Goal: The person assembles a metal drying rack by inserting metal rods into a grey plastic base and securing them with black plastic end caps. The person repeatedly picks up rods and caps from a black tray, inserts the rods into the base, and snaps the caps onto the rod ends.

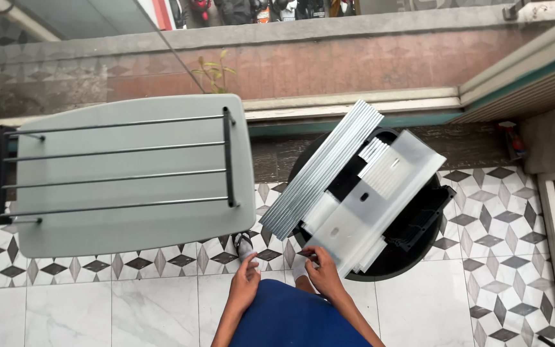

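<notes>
My right hand [324,273] sits nearest me, fingers pinched together on the near corner of the frosted translucent plastic panel [380,199], thumb on top. My left hand [245,283] hangs just beside it, above the floor, fingers loosely curled; I cannot tell whether it holds anything, it looks free and not touching the panel. Blue garment [290,321] of mine fills the bottom edge, one sandalled foot [244,245] pokes out on the patterned tile floor [496,276].

Judgement on handling: the panel is long, flat and flexy, so a corner pinch alone will let it sag or slide; I'd bring the left hand onto the near edge too and move it level, keeping it off the neighbouring stack.

Container: round black plastic bin [419,225], open-topped, standing on the tiles just ahead of me. The frosted panel lies tilted across its mouth, overhanging the near rim toward my hand. A stack of ribbed silver-white slats [322,170] leans on the bin's left rim, diagonal, touching the panel's left side. More white ribbed pieces [387,170] rest on the panel's upper part. Bin's interior is mostly hidden; dark inside.

Left, well apart from the bin: grey flat-topped worktop [130,212] with a black-and-chrome bar rack [117,167] lying on it. Farther: low brick-red ledge [354,64] with a small green plant [213,71].
</notes>
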